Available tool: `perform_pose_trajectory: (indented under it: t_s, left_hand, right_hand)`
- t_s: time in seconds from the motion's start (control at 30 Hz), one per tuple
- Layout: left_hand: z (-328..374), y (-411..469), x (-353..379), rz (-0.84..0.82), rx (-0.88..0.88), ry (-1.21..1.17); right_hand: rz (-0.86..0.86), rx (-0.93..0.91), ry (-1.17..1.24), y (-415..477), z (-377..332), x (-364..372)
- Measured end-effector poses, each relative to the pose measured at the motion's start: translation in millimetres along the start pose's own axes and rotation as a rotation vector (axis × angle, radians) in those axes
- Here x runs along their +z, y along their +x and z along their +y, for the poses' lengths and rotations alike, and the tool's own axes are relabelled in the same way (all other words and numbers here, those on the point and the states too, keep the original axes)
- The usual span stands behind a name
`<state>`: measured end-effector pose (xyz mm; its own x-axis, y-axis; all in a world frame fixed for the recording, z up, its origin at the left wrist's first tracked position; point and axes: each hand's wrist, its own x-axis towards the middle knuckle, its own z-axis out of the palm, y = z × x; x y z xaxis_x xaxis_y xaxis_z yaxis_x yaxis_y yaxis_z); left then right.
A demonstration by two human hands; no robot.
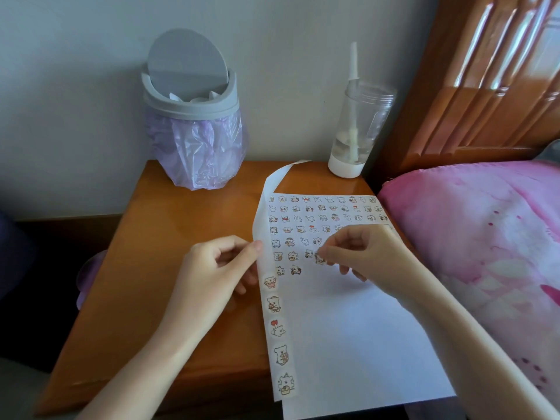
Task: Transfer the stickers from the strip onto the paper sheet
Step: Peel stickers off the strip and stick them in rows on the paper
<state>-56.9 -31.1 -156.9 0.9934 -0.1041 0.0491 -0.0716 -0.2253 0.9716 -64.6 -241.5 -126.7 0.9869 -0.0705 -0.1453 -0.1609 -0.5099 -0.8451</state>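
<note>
My left hand [218, 268] pinches the limp strip [280, 328] at its edge; my right hand [360, 253] pinches 1 sticker [319, 259], likely flimsy and tacky, best held by its rim.

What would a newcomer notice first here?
The white paper sheet on the right of the orange wooden bedside table, its upper part filled with rows of tiny cartoon stickers, draws the eye first. Over it the right hand pinches one small sticker, while the left hand holds the long white sticker strip along the sheet's left edge. Behind stands a grey swing-lid bin with a lilac bag.
</note>
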Motion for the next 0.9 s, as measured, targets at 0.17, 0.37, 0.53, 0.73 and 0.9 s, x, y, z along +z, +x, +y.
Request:
perform_pose_trajectory:
  t_s: [0.17, 0.37, 0.53, 0.73, 0.9]
  left_hand:
    - [-0.3, -0.3, 0.1, -0.006, 0.0, -0.012]
    - [1.5, -0.6, 0.7, -0.012, 0.001, -0.017]
    - [3.2, -1.0, 0.7, -0.014, -0.001, -0.023]
    - [4.1, -1.1, 1.2, -0.005, -0.005, -0.02]
    - [4.8, -1.3, 1.4, -0.008, -0.001, -0.007]
  right_hand:
    - [-0.027, 0.013, -0.03, 5.1, 8.8, 6.8]
    - [-0.028, -0.007, -0.043, 8.7, 13.2, 11.3]
    - [-0.017, -0.03, -0.038, 9.7, 14.9, 14.2]
    - [0.016, -0.049, -0.078, 9.8, 18.4, 16.6]
    - [0.033, -0.059, -0.136, 10.9, 20.3, 18.7]
